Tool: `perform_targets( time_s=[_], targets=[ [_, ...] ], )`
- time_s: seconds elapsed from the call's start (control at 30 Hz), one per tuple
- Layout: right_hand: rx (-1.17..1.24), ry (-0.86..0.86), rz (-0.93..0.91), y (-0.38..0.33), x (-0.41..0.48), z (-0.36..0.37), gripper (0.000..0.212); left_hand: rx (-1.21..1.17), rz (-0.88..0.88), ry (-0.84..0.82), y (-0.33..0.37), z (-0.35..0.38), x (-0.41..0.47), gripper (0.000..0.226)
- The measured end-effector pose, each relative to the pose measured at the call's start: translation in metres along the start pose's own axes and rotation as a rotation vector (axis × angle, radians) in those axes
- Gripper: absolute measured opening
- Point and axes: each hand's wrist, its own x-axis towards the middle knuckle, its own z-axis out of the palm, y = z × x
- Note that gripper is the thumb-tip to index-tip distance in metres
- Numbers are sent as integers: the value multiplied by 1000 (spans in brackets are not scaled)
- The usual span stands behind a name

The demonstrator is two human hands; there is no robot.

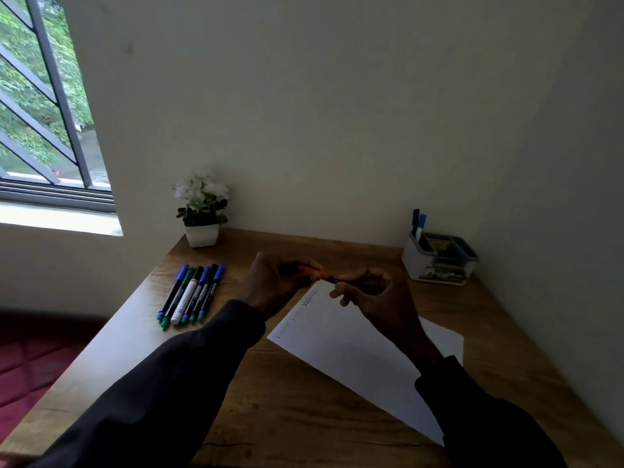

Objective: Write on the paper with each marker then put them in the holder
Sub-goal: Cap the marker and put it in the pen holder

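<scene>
Both hands are raised above the far end of the white paper (354,352), which carries a few short marks near its top left edge. My left hand (273,282) grips an orange marker cap (312,270). My right hand (368,292) grips the dark marker body (337,280), its tip just at the cap's mouth. Several more markers (190,293) with blue, green and black caps lie in a row on the desk to the left. The white and grey holder (439,261) stands at the back right, with two markers (418,221) upright in it.
A wooden desk (287,410) fills the corner between two pale walls. A white pot of white flowers (202,211) stands at the back left. A barred window (44,106) is at the far left, above a red floor covering.
</scene>
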Motion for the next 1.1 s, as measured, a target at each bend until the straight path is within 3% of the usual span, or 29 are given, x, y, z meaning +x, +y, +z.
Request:
perform_targets(
  time_s=[0.2, 0.3, 0.43, 0.8, 0.97, 1.1],
  targets=[
    [-330, -67, 16, 16, 27, -16, 6, 11, 28, 20, 2, 12, 25, 26],
    [-357, 21, 78, 31, 33, -26, 6, -68, 13, 74, 0, 18, 33, 33],
    [-139, 160, 175, 44, 41, -50, 12, -150, -48, 52, 2, 36, 44, 22],
    [-525, 451, 85, 48, 102, -168, 15, -219, -39, 17, 10, 60, 68, 18],
    [-607, 434, 141, 59, 135, -187, 21, -202, -70, 14, 6, 61, 70, 19],
    [-673, 310, 248, 75, 147, -183, 21, -160, -78, 24, 5, 59, 71, 22]
  ],
)
